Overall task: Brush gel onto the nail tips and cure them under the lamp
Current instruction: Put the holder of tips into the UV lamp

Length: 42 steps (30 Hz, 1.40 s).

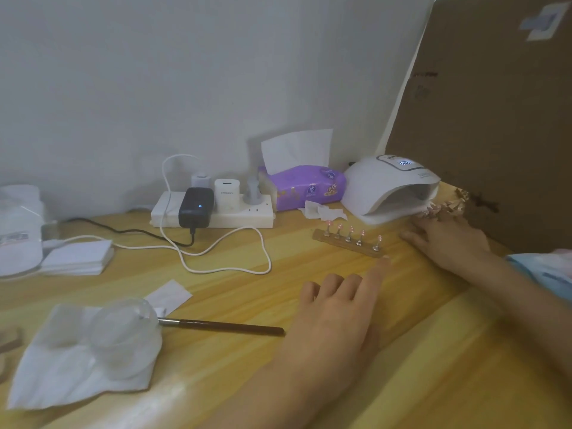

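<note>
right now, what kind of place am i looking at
Likely a home desk set up for nail work, not a salon: a curing lamp, a wooden strip of nail tips on stands, and a power strip against a bare wall.

Pale blue right sleeve (546, 275)

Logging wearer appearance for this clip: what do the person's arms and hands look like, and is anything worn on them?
The left hand and right hand are bare: no gloves, rings or watch show. Both forearms are uncovered. A light blue fabric sits by the right arm at the frame edge; whether it is a sleeve is unclear.
</note>
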{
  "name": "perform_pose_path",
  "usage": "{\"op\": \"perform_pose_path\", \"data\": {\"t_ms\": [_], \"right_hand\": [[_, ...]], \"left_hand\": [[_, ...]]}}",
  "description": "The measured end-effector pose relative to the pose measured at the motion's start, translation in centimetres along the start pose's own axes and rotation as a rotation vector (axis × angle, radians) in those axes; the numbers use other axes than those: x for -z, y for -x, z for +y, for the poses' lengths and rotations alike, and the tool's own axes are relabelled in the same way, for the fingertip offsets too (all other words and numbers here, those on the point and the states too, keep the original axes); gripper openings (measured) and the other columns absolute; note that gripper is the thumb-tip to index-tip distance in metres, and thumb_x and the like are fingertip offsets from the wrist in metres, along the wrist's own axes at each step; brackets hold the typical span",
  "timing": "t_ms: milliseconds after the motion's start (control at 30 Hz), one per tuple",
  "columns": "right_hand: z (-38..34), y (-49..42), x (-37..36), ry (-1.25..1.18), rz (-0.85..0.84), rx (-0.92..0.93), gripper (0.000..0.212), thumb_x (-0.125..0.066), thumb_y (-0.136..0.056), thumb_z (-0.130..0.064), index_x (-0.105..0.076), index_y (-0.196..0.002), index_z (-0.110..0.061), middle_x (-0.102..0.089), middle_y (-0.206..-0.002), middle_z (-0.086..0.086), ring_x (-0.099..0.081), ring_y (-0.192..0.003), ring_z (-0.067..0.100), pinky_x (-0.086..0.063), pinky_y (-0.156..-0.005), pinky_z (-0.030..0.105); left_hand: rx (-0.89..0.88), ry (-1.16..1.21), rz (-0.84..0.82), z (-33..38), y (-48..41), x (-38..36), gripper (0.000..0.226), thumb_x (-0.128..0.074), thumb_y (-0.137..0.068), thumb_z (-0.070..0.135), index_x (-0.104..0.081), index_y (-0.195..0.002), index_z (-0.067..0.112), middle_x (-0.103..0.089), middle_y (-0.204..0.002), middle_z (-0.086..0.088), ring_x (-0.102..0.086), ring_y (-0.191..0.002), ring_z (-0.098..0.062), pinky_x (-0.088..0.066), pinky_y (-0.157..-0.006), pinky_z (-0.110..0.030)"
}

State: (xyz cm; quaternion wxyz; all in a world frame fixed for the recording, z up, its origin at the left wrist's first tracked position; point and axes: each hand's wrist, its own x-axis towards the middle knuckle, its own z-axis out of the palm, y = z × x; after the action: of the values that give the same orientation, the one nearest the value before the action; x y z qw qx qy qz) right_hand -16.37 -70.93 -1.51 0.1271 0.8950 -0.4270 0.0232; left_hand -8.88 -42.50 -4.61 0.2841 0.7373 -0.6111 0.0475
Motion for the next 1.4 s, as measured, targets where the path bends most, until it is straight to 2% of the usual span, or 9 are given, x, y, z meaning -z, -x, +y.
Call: {"op": "perform_pose_path", "data": {"t_ms": [133,400,700,800,933,1033,1100,1233,1400], "right_hand": [[-0.1,0.6,0.0,-0.02,0.008,0.001,0.06,-0.025,-0.098,-0.065,-0.042,-0.144,-0.031,-0.053,-0.136,0.017,-0.045,-0.128,0.037,-0.043,-0.095,0.043],[0.1,-1.0,-0.6,0.084,0.09,-0.009,0.036,-0.029,-0.107,-0.035,-0.059,-0.123,-0.023,-0.063,-0.118,0.01,-0.058,-0.108,0.034,-0.045,-0.076,0.035],[0.6,-1.8,0.3,0.365,0.067,0.101,0.036,-0.029,-0.108,-0.028,-0.04,-0.142,-0.03,-0.054,-0.128,0.008,-0.058,-0.115,0.029,-0.05,-0.081,0.036],[0.5,-2.2,0.4,0.551,0.122,0.159,0.032,-0.034,-0.104,-0.015,-0.05,-0.132,-0.02,-0.063,-0.116,0.003,-0.065,-0.104,0.023,-0.051,-0.076,0.033],[1.0,-3.0,0.6,0.573,0.264,0.334,0.013,-0.071,-0.079,0.003,-0.067,-0.091,0.001,-0.067,-0.076,0.015,-0.068,-0.068,0.03,-0.056,-0.063,0.039],[0.8,-3.4,1.0,0.738,0.141,0.344,0.027,-0.041,-0.096,0.0,-0.061,-0.112,-0.008,-0.066,-0.107,0.01,-0.065,-0.099,0.027,-0.052,-0.087,0.038],[0.7,-3.2,1.2,0.795,0.096,0.315,0.029,-0.04,-0.097,-0.001,-0.059,-0.117,-0.009,-0.065,-0.116,0.011,-0.062,-0.108,0.027,-0.049,-0.095,0.041],[1.2,-2.7,0.8,0.749,0.299,0.282,0.017,-0.057,-0.09,0.0,-0.069,-0.101,-0.006,-0.072,-0.099,0.013,-0.071,-0.092,0.029,-0.058,-0.083,0.04],[0.7,-2.6,0.8,0.625,0.209,0.219,0.038,-0.039,-0.099,-0.014,-0.057,-0.126,-0.031,-0.065,-0.105,-0.005,-0.065,-0.101,0.016,-0.052,-0.088,0.035]], "left_hand": [[-0.005,-0.017,-0.001,0.0,0.1,0.0,0.079,-0.045,-0.097,0.028,0.007,-0.155,0.032,-0.048,-0.133,0.008,-0.039,-0.119,-0.022,-0.032,-0.098,-0.039],[-0.015,-0.014,0.002,0.1,0.2,0.1,0.078,-0.044,-0.098,0.028,0.01,-0.155,0.032,-0.047,-0.132,0.009,-0.039,-0.119,-0.021,-0.032,-0.098,-0.038],[-0.019,0.0,0.007,0.1,0.2,0.1,0.078,-0.045,-0.098,0.028,0.009,-0.154,0.033,-0.047,-0.132,0.01,-0.039,-0.119,-0.02,-0.032,-0.097,-0.037],[-0.022,-0.003,0.01,0.0,0.2,0.0,0.077,-0.045,-0.098,0.03,0.009,-0.154,0.033,-0.047,-0.132,0.01,-0.039,-0.12,-0.019,-0.031,-0.098,-0.037],[-0.019,-0.018,0.012,0.0,0.2,0.0,0.077,-0.043,-0.1,0.033,0.011,-0.154,0.033,-0.045,-0.135,0.011,-0.037,-0.122,-0.019,-0.029,-0.101,-0.037],[-0.016,-0.014,0.005,0.0,0.1,0.0,0.077,-0.043,-0.1,0.033,0.012,-0.154,0.033,-0.045,-0.136,0.01,-0.036,-0.123,-0.02,-0.029,-0.102,-0.037],[-0.018,-0.02,0.007,0.0,0.1,0.1,0.077,-0.043,-0.1,0.033,0.012,-0.154,0.033,-0.045,-0.136,0.01,-0.036,-0.124,-0.02,-0.029,-0.102,-0.037],[-0.02,-0.02,0.001,0.1,0.1,0.1,0.077,-0.043,-0.1,0.032,0.01,-0.155,0.032,-0.045,-0.134,0.008,-0.038,-0.121,-0.021,-0.03,-0.1,-0.038],[-0.029,-0.024,0.005,0.1,0.1,0.0,0.078,-0.045,-0.099,0.03,0.008,-0.156,0.031,-0.047,-0.135,0.008,-0.039,-0.12,-0.022,-0.032,-0.098,-0.038]]}}
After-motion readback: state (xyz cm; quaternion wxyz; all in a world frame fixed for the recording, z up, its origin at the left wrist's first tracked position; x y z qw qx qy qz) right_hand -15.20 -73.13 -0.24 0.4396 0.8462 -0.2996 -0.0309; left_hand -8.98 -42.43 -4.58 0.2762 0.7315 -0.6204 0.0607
